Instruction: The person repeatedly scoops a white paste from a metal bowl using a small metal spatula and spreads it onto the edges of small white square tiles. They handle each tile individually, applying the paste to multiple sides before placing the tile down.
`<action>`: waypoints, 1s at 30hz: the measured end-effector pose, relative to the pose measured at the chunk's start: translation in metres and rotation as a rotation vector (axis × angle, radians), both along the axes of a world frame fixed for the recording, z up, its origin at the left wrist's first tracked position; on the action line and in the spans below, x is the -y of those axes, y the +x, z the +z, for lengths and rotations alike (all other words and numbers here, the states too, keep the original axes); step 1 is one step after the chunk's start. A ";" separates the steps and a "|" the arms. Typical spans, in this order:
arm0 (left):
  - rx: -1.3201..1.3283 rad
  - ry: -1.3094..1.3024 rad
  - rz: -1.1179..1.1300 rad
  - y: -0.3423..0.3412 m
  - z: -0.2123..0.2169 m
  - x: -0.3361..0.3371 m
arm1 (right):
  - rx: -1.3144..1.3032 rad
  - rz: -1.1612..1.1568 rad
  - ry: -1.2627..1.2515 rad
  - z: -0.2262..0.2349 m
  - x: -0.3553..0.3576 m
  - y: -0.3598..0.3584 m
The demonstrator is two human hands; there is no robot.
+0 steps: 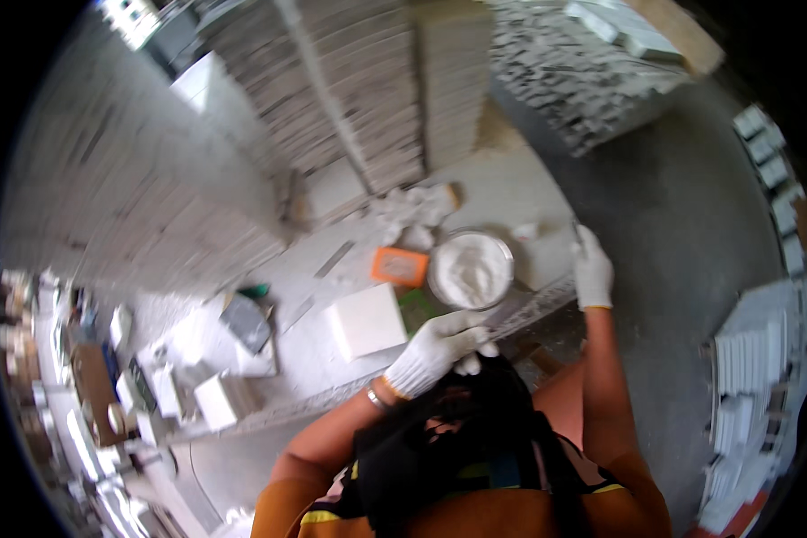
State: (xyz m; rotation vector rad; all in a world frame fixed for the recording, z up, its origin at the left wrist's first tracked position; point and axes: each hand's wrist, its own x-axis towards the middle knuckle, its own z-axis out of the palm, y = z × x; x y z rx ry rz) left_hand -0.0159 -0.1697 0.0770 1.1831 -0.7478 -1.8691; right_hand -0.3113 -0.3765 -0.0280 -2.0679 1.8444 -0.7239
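My left hand (pixel 448 352), in a white knit glove, is closed at the table's front edge, its fingertips pressed together. What they hold, if anything, is too blurred to tell. Further right, past the table's corner, my gloved right hand (pixel 592 271) is closed too, and a thin dark tip shows at its fingers. Near my left hand lie a white square block (pixel 366 323) and a green pad (pixel 415 309). Behind them sit an orange rectangular box (pixel 399 266) and a round clear bowl (pixel 508 273) holding white powder or paste (pixel 472 269).
Tall stacks of thin slabs (pixel 332 90) rise behind the dusty white table (pixel 314 363). Crumpled white cloth or gloves (pixel 412 206) lie behind the box. At left are a grey block (pixel 245 323) and white blocks (pixel 220 401). More stacked pieces (pixel 753 359) stand at far right.
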 end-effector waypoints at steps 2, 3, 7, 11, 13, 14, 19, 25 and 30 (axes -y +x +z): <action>-0.002 0.010 -0.031 0.002 -0.005 -0.002 | -0.160 0.019 0.134 0.002 0.007 0.000; -0.039 0.023 -0.046 0.004 -0.006 -0.003 | -0.144 0.113 0.082 0.005 0.005 0.003; -0.144 0.026 0.052 0.007 -0.015 -0.013 | 0.034 0.133 -0.016 0.008 -0.015 0.004; -0.311 0.032 0.126 0.007 -0.027 -0.017 | 0.603 0.156 0.545 0.092 -0.090 0.063; -0.348 0.049 0.109 0.007 -0.025 -0.016 | 0.775 0.422 0.592 0.088 -0.114 0.077; -0.368 0.059 0.098 0.006 -0.024 -0.015 | 0.856 0.539 0.633 0.090 -0.122 0.089; -0.429 0.016 0.066 0.010 -0.031 -0.022 | 1.044 0.706 0.833 0.085 -0.139 0.121; 0.798 -0.655 0.178 0.031 -0.026 -0.034 | 1.197 0.517 0.602 0.058 -0.135 0.116; 1.473 -0.719 0.009 0.043 -0.050 -0.041 | 1.057 0.461 0.650 0.070 -0.133 0.126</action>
